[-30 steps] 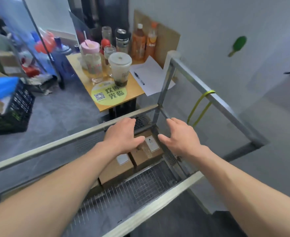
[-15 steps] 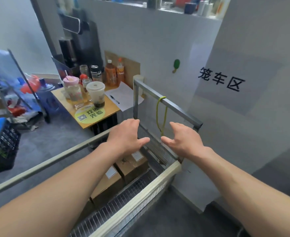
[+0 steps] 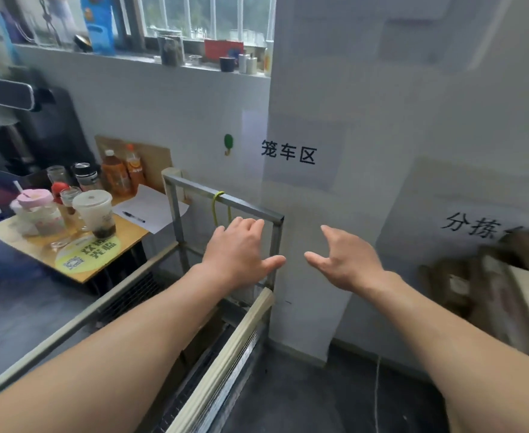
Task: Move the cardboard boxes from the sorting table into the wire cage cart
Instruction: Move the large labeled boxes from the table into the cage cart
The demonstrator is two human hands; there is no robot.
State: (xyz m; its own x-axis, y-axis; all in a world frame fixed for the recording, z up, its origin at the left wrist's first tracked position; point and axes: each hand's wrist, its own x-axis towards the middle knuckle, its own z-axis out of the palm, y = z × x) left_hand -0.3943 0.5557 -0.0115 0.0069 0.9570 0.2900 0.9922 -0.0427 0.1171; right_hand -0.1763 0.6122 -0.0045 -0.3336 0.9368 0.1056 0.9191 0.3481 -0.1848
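Note:
The wire cage cart (image 3: 244,204) stands against the white wall at centre left, its metal top rail and mesh side in sight. My left hand (image 3: 241,251) hovers above the cart's near corner, fingers spread and holding nothing. My right hand (image 3: 344,260) is raised to the right of the cart, in front of the wall, palm turned inward and holding nothing. Blurred cardboard boxes (image 3: 463,282) sit at the right edge on what looks like the sorting table. My left forearm hides the boxes inside the cart.
A small wooden table (image 3: 78,260) crowded with cups, jars and bottles stands left of the cart, with a paper and pen on it. A yellow-green cord (image 3: 216,204) hangs from the cart rail. Dark floor (image 3: 303,395) lies between cart and boxes.
The view has swung up and to the right, away from the cart's inside. Both hands rose out of the cart, holding nothing, and the blurred boxes on the right came into sight.

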